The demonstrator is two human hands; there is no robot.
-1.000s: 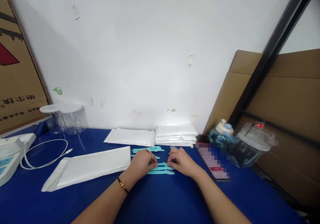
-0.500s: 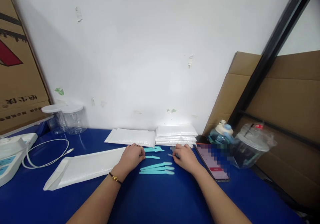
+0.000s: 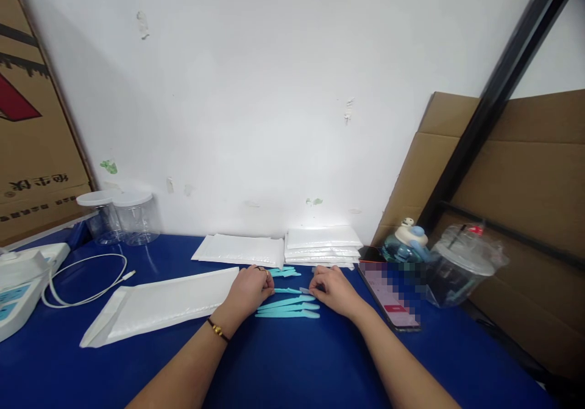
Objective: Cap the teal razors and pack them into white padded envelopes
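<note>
My left hand point(image 3: 250, 290) is closed on the handle of a turquoise eyebrow razor point(image 3: 287, 290), whose tip points right. Between the finger and thumb of my right hand point(image 3: 336, 290) is a small translucent blade cover point(image 3: 304, 290). The cover meets the razor's tip; I cannot tell how far it sits over it. Just nearer to me lie several turquoise eyebrow razors point(image 3: 292, 314) in a loose row, tips to the right. Beyond my fingers is another bunch of razors point(image 3: 284, 272). A white padded envelope point(image 3: 169, 302) lies beside my left hand, partly behind it.
White padded envelopes point(image 3: 242, 249) and a taller stack of them point(image 3: 322, 244) stand against the wall. A phone point(image 3: 395, 305), a teal bottle point(image 3: 404, 244) and a bagged plastic cup point(image 3: 461, 269) are at right. Clear jars point(image 3: 137, 220), a white cable point(image 3: 86, 302) and a power strip point(image 3: 27, 287) are at left.
My left hand has moved right with the razor, and my right hand has shifted slightly left with the cover. The gap between razor tip and cover has closed.
</note>
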